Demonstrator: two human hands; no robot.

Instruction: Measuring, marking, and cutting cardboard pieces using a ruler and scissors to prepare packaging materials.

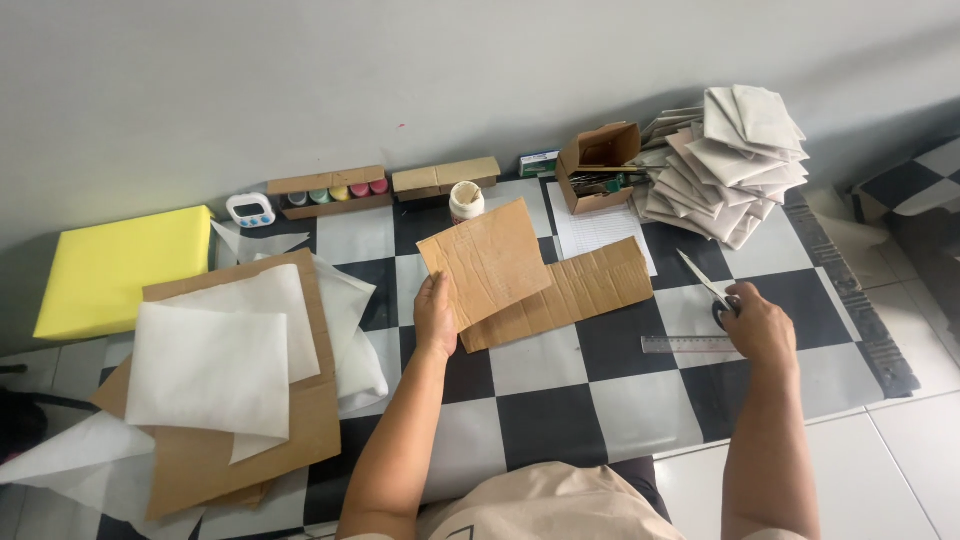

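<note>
My left hand (pixel 436 318) grips the lower left edge of a brown cardboard piece (pixel 487 260) and holds it tilted above a larger corrugated cardboard strip (pixel 580 295) lying on the black-and-white checkered mat (pixel 545 400). My right hand (pixel 758 325) is closed around the dark handles of a pair of scissors (pixel 706 280), whose blades point up and to the left over the mat. A clear ruler (pixel 690 345) lies flat just below the right hand.
White sheets (pixel 215 360) lie on big cardboard at the left, by a yellow foam block (pixel 125 265). At the back stand a small timer (pixel 250 210), a paint-pot box (pixel 330 192), a white jar (pixel 466 200), an open carton (pixel 597 165) and stacked white envelopes (pixel 730 165).
</note>
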